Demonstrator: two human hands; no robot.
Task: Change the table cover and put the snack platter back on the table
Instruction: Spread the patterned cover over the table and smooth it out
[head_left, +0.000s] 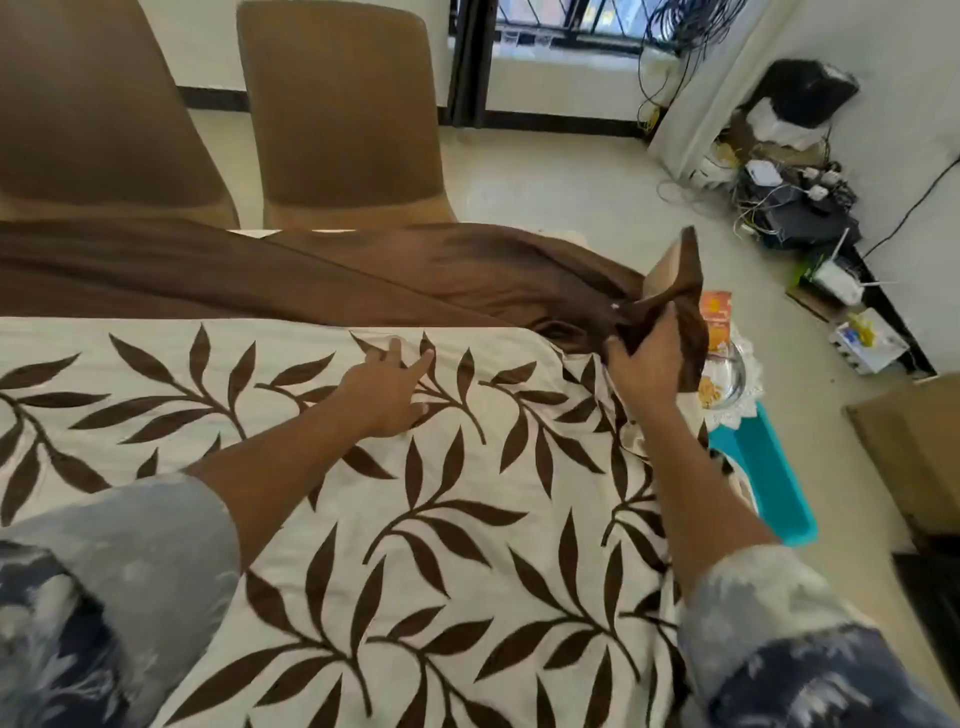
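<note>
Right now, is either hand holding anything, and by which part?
The right hand grips the brown cloth by its bunched end. The left hand holds nothing, resting open on the leaf-print cover.

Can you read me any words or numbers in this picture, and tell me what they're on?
No words can be read here.
Orange packet: some print, too blurred to read.
White box on the floor: blue and yellow marks, too small to read.

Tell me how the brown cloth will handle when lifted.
Probably floppy: the brown cloth bunches and folds where the right hand grips it. Likely light, since one hand lifts a corner. Its sheen suggests it may slide easily.
</note>
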